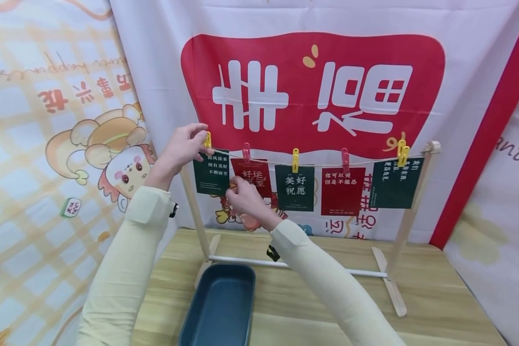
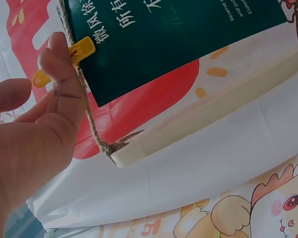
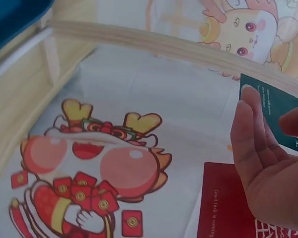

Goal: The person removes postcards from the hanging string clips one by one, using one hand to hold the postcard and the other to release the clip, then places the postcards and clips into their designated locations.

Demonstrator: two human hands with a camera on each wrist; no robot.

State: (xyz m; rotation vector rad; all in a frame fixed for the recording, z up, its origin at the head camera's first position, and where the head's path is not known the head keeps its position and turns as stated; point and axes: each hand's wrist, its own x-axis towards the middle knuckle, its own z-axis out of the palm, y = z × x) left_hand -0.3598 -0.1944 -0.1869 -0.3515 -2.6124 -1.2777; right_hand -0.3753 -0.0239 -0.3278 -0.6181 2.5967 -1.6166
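A dark green card (image 1: 211,178) with white writing hangs from twine at the left end of a wooden rack, under a yellow clip (image 2: 84,50). My left hand (image 1: 183,146) is up at that clip; in the left wrist view its fingers (image 2: 59,82) lie against the clip and twine, the thumb held apart. My right hand (image 1: 251,199) is at the card's lower right edge. In the right wrist view its thumb (image 3: 295,121) and fingers stand apart, overlapping the card. Beside it, a red card (image 1: 261,179) hangs from a pink clip (image 1: 246,152), partly behind my right hand.
Along the twine hang another green card (image 1: 295,192), a red card (image 1: 343,194) and a green card (image 1: 395,187), clipped in yellow and pink. The rack's right post (image 1: 408,221) stands on the wooden table (image 1: 311,307). A dark blue tray (image 1: 219,307) lies in front.
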